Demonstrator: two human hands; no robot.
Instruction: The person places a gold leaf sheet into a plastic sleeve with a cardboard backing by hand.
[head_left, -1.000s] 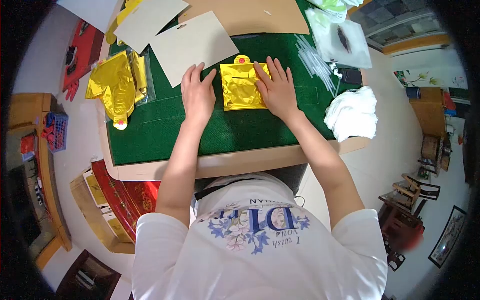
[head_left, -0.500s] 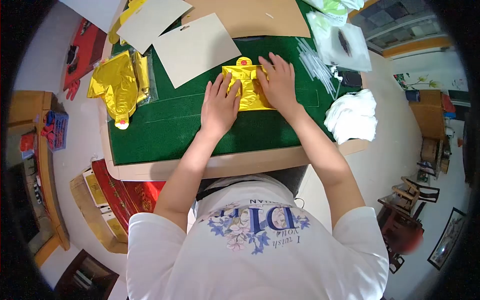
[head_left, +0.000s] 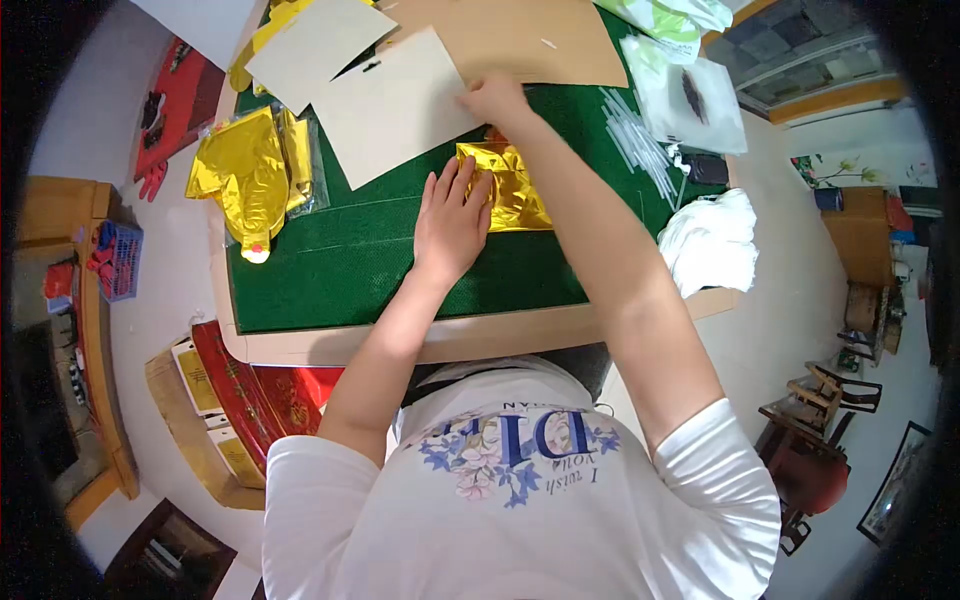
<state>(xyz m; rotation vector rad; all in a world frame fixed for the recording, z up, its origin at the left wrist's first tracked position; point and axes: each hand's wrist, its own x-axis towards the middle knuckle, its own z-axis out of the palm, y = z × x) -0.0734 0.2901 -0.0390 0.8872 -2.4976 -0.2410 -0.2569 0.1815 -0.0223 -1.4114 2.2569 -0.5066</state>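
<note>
My left hand (head_left: 455, 220) lies flat with its fingers out, its fingertips on the left side of a folded gold foil piece (head_left: 520, 200) that looks like a deflated balloon. Beyond the foil, my right hand (head_left: 500, 102) is closed, its fingertips at the right edge of a pale card sheet (head_left: 400, 110) with a small hanging slot. Part of the foil is hidden behind my right forearm. The card lies on the green mat (head_left: 340, 270).
More gold foil (head_left: 240, 170) in clear plastic lies at the left. Another pale sheet (head_left: 320, 50) overlaps brown cardboard (head_left: 540, 40) at the back. Thin clear tubes (head_left: 637, 140), a plastic bag (head_left: 690, 105), a small black object (head_left: 707, 167) and white cloth (head_left: 708, 240) are at the right.
My right hand has left the gold foil and moved up and left to the pale card's edge, its fingers closing. My left hand has stayed on the foil.
</note>
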